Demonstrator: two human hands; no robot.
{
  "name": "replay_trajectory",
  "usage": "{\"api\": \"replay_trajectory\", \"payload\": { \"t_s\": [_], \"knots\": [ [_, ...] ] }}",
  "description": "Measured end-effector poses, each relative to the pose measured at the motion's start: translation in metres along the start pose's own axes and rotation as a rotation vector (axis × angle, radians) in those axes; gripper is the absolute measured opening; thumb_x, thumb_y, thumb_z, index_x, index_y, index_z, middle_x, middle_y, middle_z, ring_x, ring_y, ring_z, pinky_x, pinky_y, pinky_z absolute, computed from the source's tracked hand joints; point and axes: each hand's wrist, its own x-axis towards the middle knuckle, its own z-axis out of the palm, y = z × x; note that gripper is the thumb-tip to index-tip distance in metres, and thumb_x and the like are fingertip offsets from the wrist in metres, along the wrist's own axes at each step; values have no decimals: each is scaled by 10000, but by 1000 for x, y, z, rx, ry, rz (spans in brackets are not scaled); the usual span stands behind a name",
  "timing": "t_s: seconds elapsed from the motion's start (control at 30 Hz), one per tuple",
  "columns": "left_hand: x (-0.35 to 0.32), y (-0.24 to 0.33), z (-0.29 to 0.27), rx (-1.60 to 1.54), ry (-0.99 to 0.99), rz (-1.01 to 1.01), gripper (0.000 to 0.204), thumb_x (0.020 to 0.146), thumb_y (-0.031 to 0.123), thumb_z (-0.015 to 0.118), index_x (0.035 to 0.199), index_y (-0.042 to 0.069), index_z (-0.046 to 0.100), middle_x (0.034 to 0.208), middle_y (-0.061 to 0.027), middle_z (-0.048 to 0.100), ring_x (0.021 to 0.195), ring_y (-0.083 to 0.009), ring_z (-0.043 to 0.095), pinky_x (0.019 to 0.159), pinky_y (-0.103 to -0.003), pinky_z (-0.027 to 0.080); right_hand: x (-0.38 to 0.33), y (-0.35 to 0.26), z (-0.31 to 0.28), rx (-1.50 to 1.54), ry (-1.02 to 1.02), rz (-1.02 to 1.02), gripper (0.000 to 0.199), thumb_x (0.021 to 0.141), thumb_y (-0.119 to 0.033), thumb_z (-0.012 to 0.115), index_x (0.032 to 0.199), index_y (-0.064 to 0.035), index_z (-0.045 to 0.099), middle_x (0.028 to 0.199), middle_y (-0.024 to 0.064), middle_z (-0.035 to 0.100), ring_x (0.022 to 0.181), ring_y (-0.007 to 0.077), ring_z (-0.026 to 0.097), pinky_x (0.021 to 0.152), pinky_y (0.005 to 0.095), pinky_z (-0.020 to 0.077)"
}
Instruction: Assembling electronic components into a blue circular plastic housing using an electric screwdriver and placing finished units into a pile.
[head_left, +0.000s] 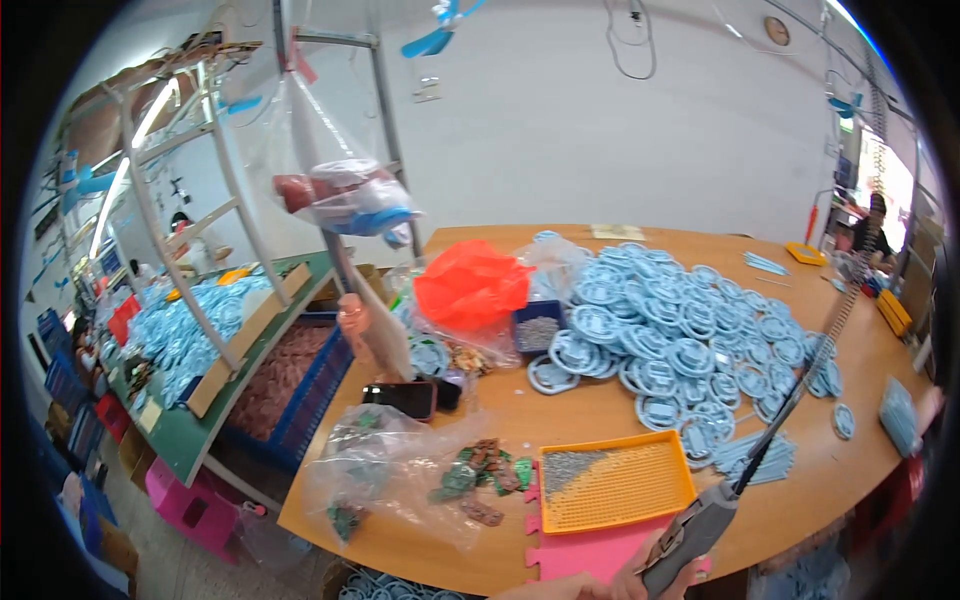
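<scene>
At the lower edge my right hand [676, 580] is closed around a grey electric screwdriver [692, 528]. The tool tilts, and a dark coiled cord [815, 365] runs from its upper end toward the top right. Part of my left hand [560, 590] shows at the bottom edge beside it; its fingers are cut off or hidden. Just beyond the hands lies a yellow tray [625, 488] with a ridged floor and many small grey metal pieces [570, 475] at its left. Under it is a pink foam mat [600, 553].
A heap of light blue round plastic parts [670, 320] covers the table's back right, near light blue sticks [765, 458]. To the left are green-brown pieces [490, 465], a clear bag [400, 470], a phone [400, 400], a dark blue box [538, 328] and a red bag [470, 285].
</scene>
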Motion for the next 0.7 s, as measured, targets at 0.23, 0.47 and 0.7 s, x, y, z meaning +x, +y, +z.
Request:
{"api": "replay_trajectory", "payload": {
  "t_s": [0.23, 0.47, 0.7],
  "knots": [
    [1, -31, 20, -401, -9, -40, 299, 786, 181, 723, 961, -47, 640, 998, -123, 633, 933, -227, 616, 780, -307, 493, -18, -14, 1, -302, 115, -86, 431, 852, -293, 628, 1116, -4, 448, 887, 78, 536, 685, 144, 523, 591, 251, 434],
    [5, 14, 25, 149, 322, -33, 151, 784, 85, 695, 894, 22, 613, 920, -86, 615, 872, -185, 591, 742, -309, 480, -19, -11, 12, -567, 196, -106, 378, 856, -243, 606, 1109, -9, 451, 867, 69, 532, 682, 140, 519, 586, 247, 431],
    [13, 26, 3, -8, -92, -201, 145, 828, 77, 656, 917, -14, 586, 868, -94, 622, 845, -195, 588, 735, -325, 485, 1, -3, 26, -810, 275, -106, 327, 860, -192, 583, 1102, -14, 453, 848, 60, 528, 678, 135, 514, 581, 244, 428]
  ]
}}
